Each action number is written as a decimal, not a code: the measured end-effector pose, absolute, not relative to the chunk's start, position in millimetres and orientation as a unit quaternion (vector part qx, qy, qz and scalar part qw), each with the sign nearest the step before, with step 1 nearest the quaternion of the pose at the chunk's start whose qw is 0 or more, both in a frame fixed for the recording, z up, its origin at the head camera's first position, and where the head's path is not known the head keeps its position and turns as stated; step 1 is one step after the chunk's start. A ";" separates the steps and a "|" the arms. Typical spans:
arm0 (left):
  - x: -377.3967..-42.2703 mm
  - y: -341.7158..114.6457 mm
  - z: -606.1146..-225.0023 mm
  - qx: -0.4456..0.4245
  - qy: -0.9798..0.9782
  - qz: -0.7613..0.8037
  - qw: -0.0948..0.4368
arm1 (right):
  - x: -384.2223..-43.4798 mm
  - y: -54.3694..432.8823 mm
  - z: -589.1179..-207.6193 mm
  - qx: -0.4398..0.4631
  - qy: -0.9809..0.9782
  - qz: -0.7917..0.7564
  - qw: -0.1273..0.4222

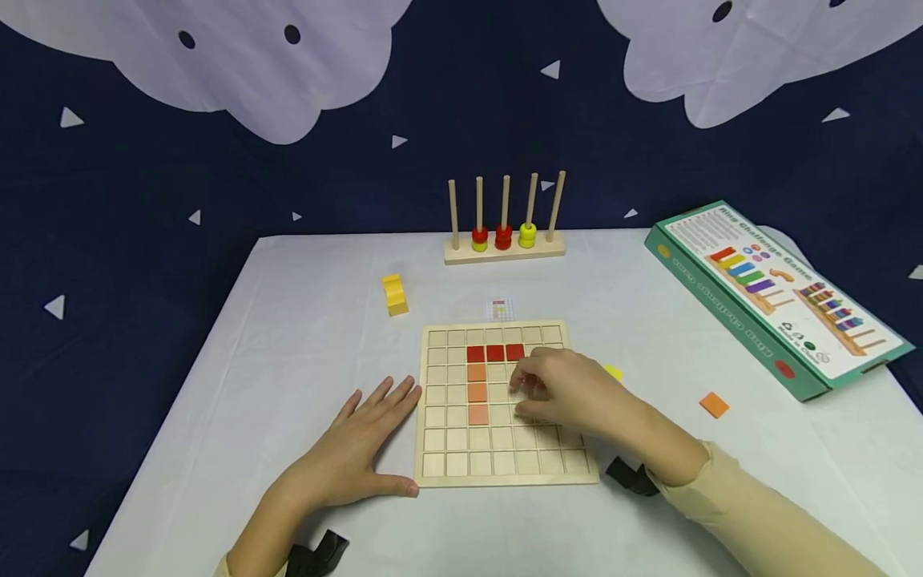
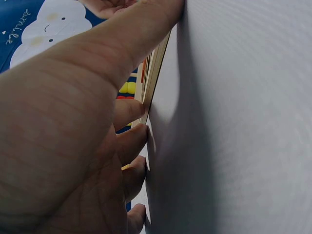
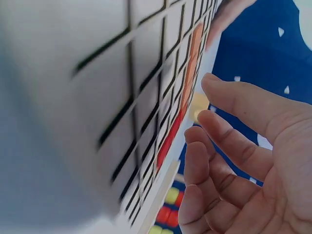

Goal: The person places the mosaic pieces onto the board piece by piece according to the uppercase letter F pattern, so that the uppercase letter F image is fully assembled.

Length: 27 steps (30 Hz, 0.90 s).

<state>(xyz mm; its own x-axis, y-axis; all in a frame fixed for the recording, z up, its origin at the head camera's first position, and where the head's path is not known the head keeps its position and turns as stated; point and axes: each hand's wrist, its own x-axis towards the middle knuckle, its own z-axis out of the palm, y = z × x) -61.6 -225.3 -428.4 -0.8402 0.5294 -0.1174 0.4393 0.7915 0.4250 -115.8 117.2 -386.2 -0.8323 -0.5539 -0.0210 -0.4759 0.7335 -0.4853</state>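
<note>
A wooden grid board [image 1: 456, 465] lies flat on the white table in the head view. Three red tiles [image 1: 494, 353] form a row near its top, and beneath the leftmost of them runs a column of orange to salmon tiles [image 1: 477, 393]. My left hand [image 1: 353, 453] rests on the table with fingers spread, fingertips and thumb at the board's left edge. Over the board's right half hovers my right hand [image 1: 570, 393], fingers loosely bent. In the right wrist view, its thumb [image 3: 239, 100] and fingers stand apart with nothing between them.
Behind the board lies a small pattern card [image 1: 500, 309], with a yellow block stack [image 1: 395, 295] to its left. A peg stand [image 1: 505, 253] with red and yellow rings stands at the back. Rightward are a game box [image 1: 779, 304], an orange tile [image 1: 714, 405] and a partly hidden yellow piece [image 1: 613, 371].
</note>
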 end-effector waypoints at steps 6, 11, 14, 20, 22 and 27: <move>-61.4 -225.3 -428.9 0.259 0.938 0.196 0.119 | -116.1 157.0 -382.8 -0.240 0.941 -0.229 0.073; -60.9 -225.7 -428.1 0.255 0.940 0.194 0.119 | -111.7 192.4 -378.8 -0.223 0.950 -0.210 0.063; -60.3 -226.1 -428.4 0.253 0.940 0.196 0.122 | -108.8 210.2 -378.9 -0.212 0.954 -0.201 0.063; -59.6 -227.0 -429.9 0.249 0.940 0.196 0.124 | -105.0 240.9 -381.3 -0.177 0.967 -0.158 0.088; -59.8 -227.0 -430.1 0.249 0.941 0.196 0.123 | -103.8 251.5 -382.8 -0.171 0.969 -0.149 0.096; -60.5 -226.6 -429.4 0.252 0.941 0.193 0.118 | -97.0 277.4 -388.0 -0.151 0.972 -0.144 0.111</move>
